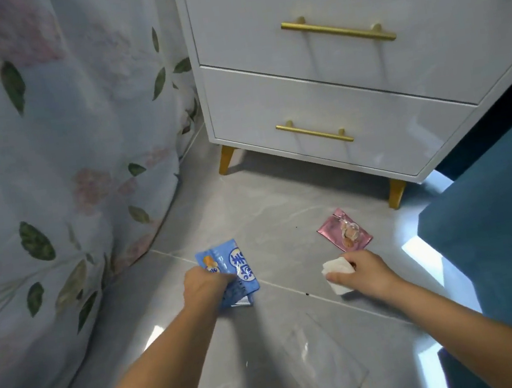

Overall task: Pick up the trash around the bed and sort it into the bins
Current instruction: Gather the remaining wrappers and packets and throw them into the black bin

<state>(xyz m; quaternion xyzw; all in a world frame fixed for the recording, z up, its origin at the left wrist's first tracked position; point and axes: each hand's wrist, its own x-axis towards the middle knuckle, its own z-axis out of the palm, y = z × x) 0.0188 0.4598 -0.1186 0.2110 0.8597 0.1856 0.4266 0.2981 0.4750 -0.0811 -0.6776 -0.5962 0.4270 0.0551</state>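
Left hand clamps blue wrapper, frame centre; right hand pinches white tissue. Pink wrapper on floor just above. We hook it with spare fingers, keeping tissue pinned.

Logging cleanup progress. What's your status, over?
Left hand shut on blue snack wrapper. Right hand shut on white tissue. Pink wrapper on floor by nightstand, path clear.

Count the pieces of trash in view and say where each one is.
3. A blue wrapper in the left hand, a white tissue in the right hand, and a pink wrapper on the floor by the nightstand. More may be hidden.
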